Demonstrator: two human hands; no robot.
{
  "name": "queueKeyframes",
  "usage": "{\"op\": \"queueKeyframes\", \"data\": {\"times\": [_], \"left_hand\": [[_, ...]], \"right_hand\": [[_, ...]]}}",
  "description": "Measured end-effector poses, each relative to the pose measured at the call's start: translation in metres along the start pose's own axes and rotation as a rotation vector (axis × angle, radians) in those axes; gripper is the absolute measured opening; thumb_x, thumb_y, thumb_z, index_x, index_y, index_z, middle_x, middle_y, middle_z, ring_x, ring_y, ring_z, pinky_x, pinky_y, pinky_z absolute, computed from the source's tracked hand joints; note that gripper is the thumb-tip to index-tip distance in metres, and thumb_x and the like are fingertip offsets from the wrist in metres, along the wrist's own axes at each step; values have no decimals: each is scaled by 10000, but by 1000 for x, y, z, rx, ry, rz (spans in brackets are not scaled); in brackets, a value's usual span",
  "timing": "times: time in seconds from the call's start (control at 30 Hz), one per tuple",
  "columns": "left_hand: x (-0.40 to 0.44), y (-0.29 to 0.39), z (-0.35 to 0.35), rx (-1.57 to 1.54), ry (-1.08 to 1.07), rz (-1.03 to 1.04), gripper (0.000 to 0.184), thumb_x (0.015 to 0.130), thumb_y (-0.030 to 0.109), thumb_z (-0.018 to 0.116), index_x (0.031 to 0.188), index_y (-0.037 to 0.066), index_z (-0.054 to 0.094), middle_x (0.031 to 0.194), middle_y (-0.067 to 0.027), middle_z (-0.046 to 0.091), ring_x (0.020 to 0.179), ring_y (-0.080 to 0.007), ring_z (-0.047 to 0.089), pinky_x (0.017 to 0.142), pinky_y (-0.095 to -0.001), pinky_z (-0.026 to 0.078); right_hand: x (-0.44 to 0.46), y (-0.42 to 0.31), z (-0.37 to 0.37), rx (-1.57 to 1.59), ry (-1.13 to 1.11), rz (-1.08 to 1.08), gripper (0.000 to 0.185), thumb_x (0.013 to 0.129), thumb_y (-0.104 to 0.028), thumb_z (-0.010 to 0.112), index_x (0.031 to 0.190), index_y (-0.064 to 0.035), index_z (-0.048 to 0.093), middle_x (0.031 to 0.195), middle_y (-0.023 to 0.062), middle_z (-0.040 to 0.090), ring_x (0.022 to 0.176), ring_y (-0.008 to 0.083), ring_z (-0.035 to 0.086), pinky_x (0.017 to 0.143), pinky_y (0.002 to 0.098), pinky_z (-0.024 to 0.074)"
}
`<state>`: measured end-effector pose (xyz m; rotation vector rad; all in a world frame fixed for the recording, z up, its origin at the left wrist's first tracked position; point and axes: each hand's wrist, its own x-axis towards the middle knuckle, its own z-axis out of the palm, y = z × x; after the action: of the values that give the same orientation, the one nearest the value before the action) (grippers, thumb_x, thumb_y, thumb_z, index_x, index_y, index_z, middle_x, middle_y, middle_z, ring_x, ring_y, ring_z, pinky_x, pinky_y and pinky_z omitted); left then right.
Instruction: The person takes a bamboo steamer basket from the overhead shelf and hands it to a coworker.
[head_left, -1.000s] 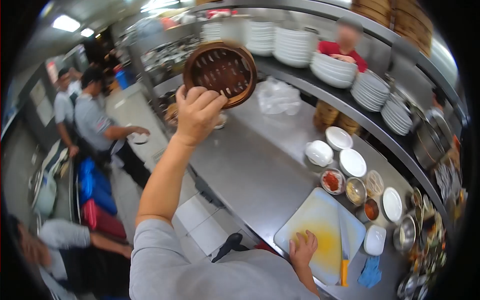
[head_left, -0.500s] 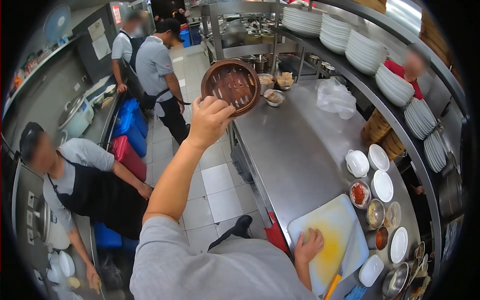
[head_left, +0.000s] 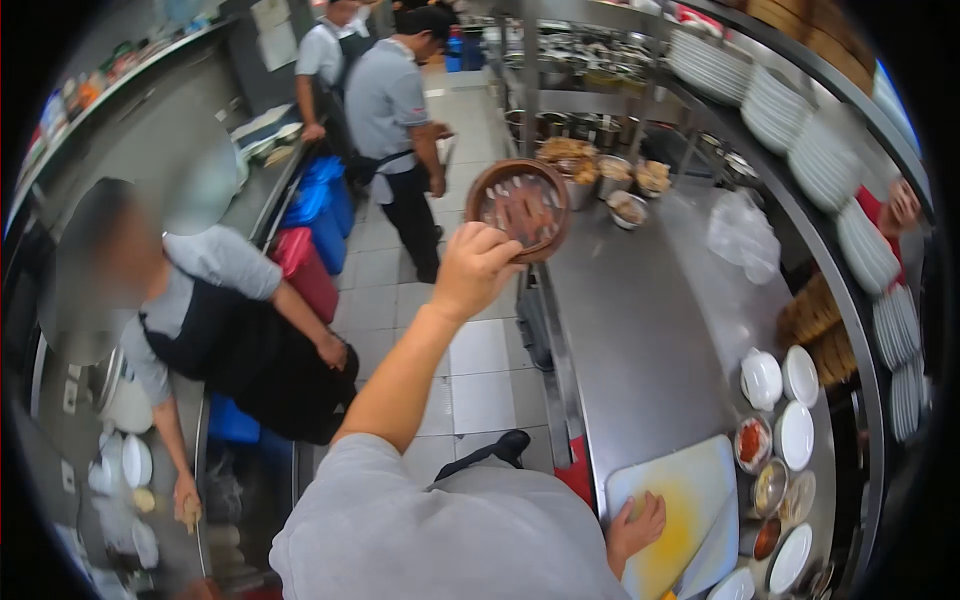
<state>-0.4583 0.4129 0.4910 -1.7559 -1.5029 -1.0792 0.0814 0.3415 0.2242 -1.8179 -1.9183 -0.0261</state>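
My left hand point(head_left: 474, 270) is raised at arm's length, its fingers closed on the near rim of a round brown steamer basket point(head_left: 518, 211). The basket is tilted so that its slatted inside shows. Lower right, my right hand point(head_left: 636, 527) lies with fingers spread on a white cutting board point(head_left: 690, 480) stained yellow. To the right of that hand a knife point(head_left: 708, 552) lies on the board, its orange handle partly cut off by the frame's bottom edge.
Bowls point(head_left: 762, 380) and dishes point(head_left: 795, 436) line the counter's right side, below a shelf of stacked plates point(head_left: 823, 160). A plastic bag point(head_left: 743, 237) lies on the steel counter point(head_left: 640, 330). At left stands a co-worker in a black apron point(head_left: 250, 340); others stand farther back.
The view has swung left, so the counter and board appear farther right. My left hand still holds the raised basket, and my right hand stays on the board.
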Motion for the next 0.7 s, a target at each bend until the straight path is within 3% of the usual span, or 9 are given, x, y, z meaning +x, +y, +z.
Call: {"op": "queueKeyframes", "data": {"times": [0.07, 0.23, 0.4, 0.43, 0.5, 0.53, 0.57, 0.6, 0.7], "left_hand": [[-12, 5, -3, -37, 83, -102, 408, 694, 130, 984, 1043, 89, 776, 1020, -61, 706, 1016, -324, 644, 910, -456, 546], [-36, 6, -21, -63, 132, -273, 403, 729, 147, 994, 1051, 59, 767, 1107, -96, 707, 1097, -350, 643, 981, -451, 544], [-42, -6, -36, -101, 59, -291, 478, 838, 125, 941, 1241, 36, 700, 1409, -163, 713, 1414, -414, 604, 1174, -483, 486], [-48, -12, -30, -215, 76, -314, 484, 884, 141, 911, 1293, 27, 679, 1489, -140, 696, 1435, -398, 599, 1163, -487, 499], [-51, -4, -23, -585, 51, -741, 472, 978, 100, 839, 1380, -50, 644, 1342, -161, 731, 1238, -256, 717, 1011, -357, 578], [-36, 13, -31, -453, -4, -769, 419, 1000, 90, 809, 1354, -65, 648, 1245, -128, 735, 1134, -198, 727, 978, -336, 577], [-47, 4, -15, -451, 61, -777, 378, 1027, 91, 784, 1351, -50, 650, 1197, -94, 734, 1083, -177, 715, 947, -335, 577], [-59, -7, 5, -648, 171, -808, 386, 1052, 95, 764, 1383, -45, 624, 1200, -87, 719, 1057, -171, 702, 939, -319, 571], [-50, -6, 36, -1025, 205, -868, 364, 1101, 79, 688, 1436, -10, 575, 1322, -106, 689, 1178, -198, 714, 996, -365, 627]], "right_hand": [[-1, -1, 0, 7, -23, -21, 458, 1039, -396, 683, 1382, -93, 694, 1529, 197, 600, 1413, 431, 533, 1167, 583, 398], [-3, 3, 7, -29, -20, -10, 484, 1058, -419, 665, 1409, -86, 669, 1530, 210, 596, 1416, 440, 530, 1159, 596, 400], [0, 4, 6, -16, 41, 22, 472, 1049, -410, 670, 1387, -82, 675, 1504, 230, 599, 1393, 451, 539, 1151, 600, 402], [2, 3, 8, -4, 30, -5, 475, 1033, -408, 684, 1377, -80, 679, 1492, 235, 601, 1387, 453, 538, 1152, 603, 398], [2, 5, 11, 7, 37, -10, 474, 999, -403, 715, 1351, -85, 693, 1468, 233, 609, 1384, 448, 536, 1157, 603, 391], [4, 6, 12, 8, 52, 2, 470, 980, -399, 732, 1334, -91, 703, 1455, 225, 614, 1386, 443, 534, 1160, 600, 388], [7, 3, 6, 32, 52, 17, 462, 957, -364, 756, 1333, -101, 705, 1442, 219, 623, 1375, 439, 541, 1155, 594, 394], [9, -1, -1, 55, 51, 26, 459, 934, -329, 779, 1332, -111, 708, 1428, 213, 631, 1363, 435, 548, 1149, 589, 399], [7, 0, -8, -8, 74, 120, 426, 917, -311, 795, 1299, -132, 735, 1428, 183, 635, 1369, 408, 548, 1161, 562, 396]]}}
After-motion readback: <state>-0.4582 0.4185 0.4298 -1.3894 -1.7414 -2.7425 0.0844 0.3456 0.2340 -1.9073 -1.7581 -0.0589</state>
